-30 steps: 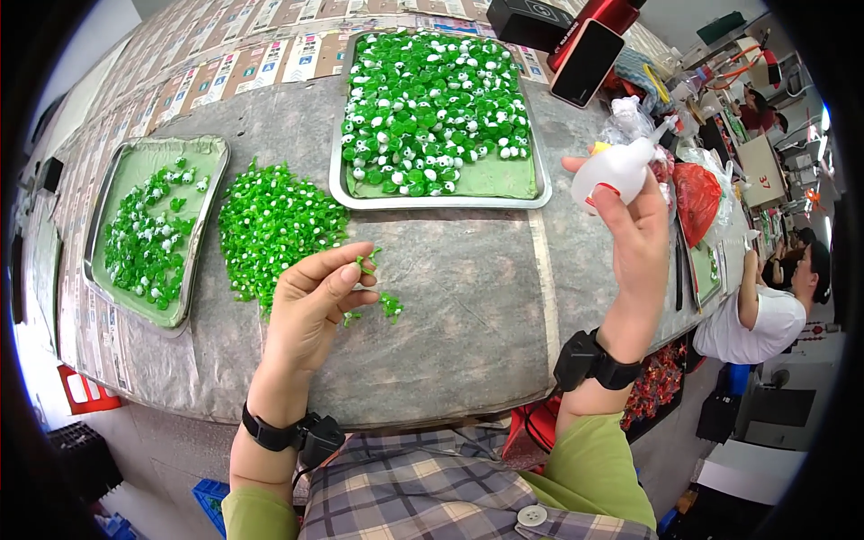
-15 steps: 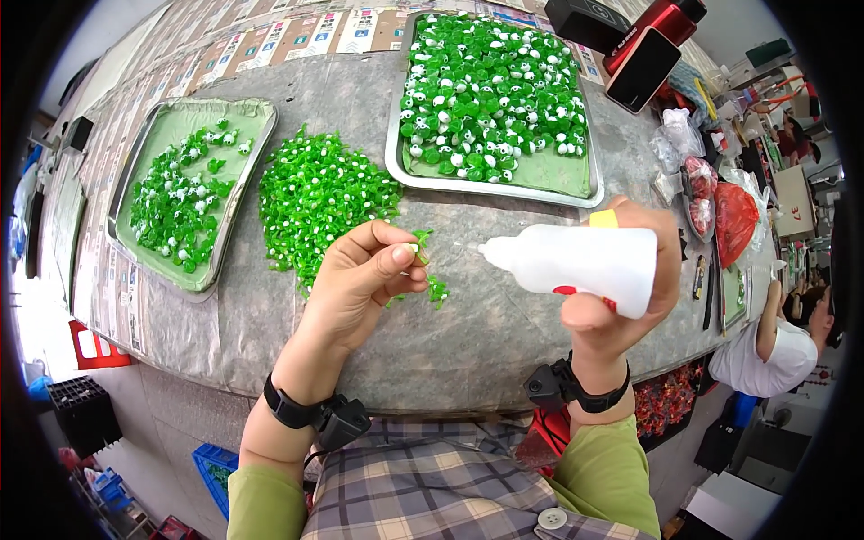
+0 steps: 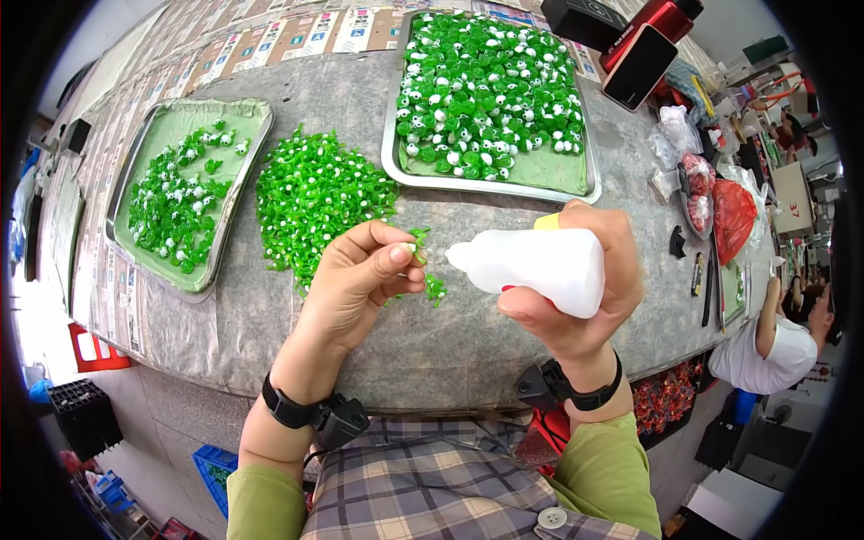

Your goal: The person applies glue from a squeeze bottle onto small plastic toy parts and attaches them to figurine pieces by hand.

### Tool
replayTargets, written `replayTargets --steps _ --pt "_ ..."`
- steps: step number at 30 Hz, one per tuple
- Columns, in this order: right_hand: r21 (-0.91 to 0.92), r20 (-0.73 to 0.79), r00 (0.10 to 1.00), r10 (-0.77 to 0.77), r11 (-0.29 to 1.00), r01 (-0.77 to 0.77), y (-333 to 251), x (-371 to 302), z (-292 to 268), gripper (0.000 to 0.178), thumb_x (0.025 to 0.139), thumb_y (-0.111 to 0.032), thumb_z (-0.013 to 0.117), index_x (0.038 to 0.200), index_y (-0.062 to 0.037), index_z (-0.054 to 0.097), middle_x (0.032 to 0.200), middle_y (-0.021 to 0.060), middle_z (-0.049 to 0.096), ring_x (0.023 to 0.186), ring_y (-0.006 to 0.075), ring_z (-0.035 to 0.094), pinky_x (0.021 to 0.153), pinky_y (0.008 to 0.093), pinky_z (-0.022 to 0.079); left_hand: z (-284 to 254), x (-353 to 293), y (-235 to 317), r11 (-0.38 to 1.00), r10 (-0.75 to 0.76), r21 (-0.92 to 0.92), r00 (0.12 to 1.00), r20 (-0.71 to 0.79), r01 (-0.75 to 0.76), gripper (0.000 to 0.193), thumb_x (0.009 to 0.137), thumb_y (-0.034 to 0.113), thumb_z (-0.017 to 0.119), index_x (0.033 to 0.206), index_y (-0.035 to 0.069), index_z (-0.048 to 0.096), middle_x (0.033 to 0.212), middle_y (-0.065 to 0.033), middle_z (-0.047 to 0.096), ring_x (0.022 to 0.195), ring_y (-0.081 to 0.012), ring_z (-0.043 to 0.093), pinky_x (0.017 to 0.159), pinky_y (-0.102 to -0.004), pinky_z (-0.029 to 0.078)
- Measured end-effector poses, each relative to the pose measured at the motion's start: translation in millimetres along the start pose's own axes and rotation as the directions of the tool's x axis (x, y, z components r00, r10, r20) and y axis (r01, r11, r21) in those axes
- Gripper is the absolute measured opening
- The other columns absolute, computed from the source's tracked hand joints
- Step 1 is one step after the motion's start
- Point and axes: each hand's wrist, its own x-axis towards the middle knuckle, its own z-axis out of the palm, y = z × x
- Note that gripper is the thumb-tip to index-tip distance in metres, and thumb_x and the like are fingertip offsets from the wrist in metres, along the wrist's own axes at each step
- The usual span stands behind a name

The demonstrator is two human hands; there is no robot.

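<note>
Between thumb and fingertips, my left hand [image 3: 364, 274] pinches a small green plastic piece [image 3: 419, 238] with a white spot on it. My right hand [image 3: 594, 283] is wrapped round a white squeeze bottle [image 3: 531, 265], tipped on its side with its nozzle pointing left. The nozzle tip is close to the green piece; whether they touch I cannot tell. A few loose green pieces [image 3: 435, 289] lie just beyond my left fingertips. Left of that hand is a heap of similar green pieces [image 3: 324, 193] on the grey-covered table.
A tray [image 3: 263, 144] on the left holds some green-and-white pieces. A fuller metal tray [image 3: 486, 186] stands at the back. Beyond it are a phone [image 3: 640, 67] and a red device [image 3: 661, 25]. Plastic bags [image 3: 734, 216] lie at right; a person [image 3: 765, 346] in white is farther off.
My right hand has brought the squeeze bottle leftward, so its nozzle is nearer the green piece. My left hand stays almost still with its pinch.
</note>
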Motion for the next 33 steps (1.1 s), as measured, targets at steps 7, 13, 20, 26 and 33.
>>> replayTargets --steps 7,13,20,26,33 --pt "-0.044 0.018 1.0 -0.004 0.999 0.005 -1 1 0 0.04 0.054 -0.028 0.077 0.076 -0.0031 0.055 0.067 0.0049 0.056 0.056 0.0162 0.055 0.047 0.0237 0.042 0 1 -1 1.0 0.003 -0.021 1.0 0.019 -0.002 0.011 0.077 0.012 0.057 0.082 0.003 0.052 0.073 -0.0056 0.057 0.064 -0.0123 0.057 0.059 -0.0246 0.05" --pt "-0.072 -0.015 1.0 -0.003 0.997 0.002 0 1 -6 0.043 0.054 -0.027 0.077 0.079 -0.0024 0.054 0.068 0.0054 0.056 0.058 0.016 0.056 0.049 0.0232 0.043 -3 1 -1 1.0 -0.011 -0.016 1.0 0.015 0.011 0.012 0.077 0.015 0.056 0.08 0.004 0.053 0.071 -0.0069 0.058 0.061 -0.0133 0.057 0.057 -0.0243 0.049" --pt "-0.112 0.031 0.999 -0.009 0.994 0.013 2 0 -5 0.045 0.054 -0.027 0.077 0.082 -0.0017 0.053 0.068 0.0056 0.056 0.058 0.0164 0.057 0.049 0.0231 0.043 -2 1 -1 1.0 -0.012 -0.018 1.0 0.019 0.012 0.012 0.077 0.015 0.056 0.08 0.004 0.052 0.071 -0.0071 0.058 0.06 -0.0135 0.056 0.057 -0.0245 0.049" --pt "-0.051 -0.029 0.999 -0.021 0.999 0.02 1 -1 -11 0.045 0.053 -0.026 0.077 0.082 -0.002 0.053 0.068 0.0059 0.057 0.058 0.0159 0.057 0.05 0.023 0.044 -1 0 0 0.998 0.038 0.047 0.999 -0.029 -0.037 0.012 0.076 0.012 0.057 0.083 0.004 0.053 0.073 -0.0046 0.057 0.066 -0.0117 0.056 0.06 -0.0242 0.049" --pt "-0.05 -0.002 0.999 0.047 0.998 -0.047 3 -4 -3 0.043 0.053 -0.028 0.077 0.079 -0.0025 0.054 0.066 0.0055 0.056 0.057 0.0155 0.058 0.048 0.0228 0.044 0 0 -1 0.993 0.105 0.059 0.991 -0.082 -0.101 0.014 0.075 0.008 0.058 0.088 0.004 0.053 0.076 -0.0036 0.056 0.07 -0.0112 0.056 0.065 -0.0258 0.048"
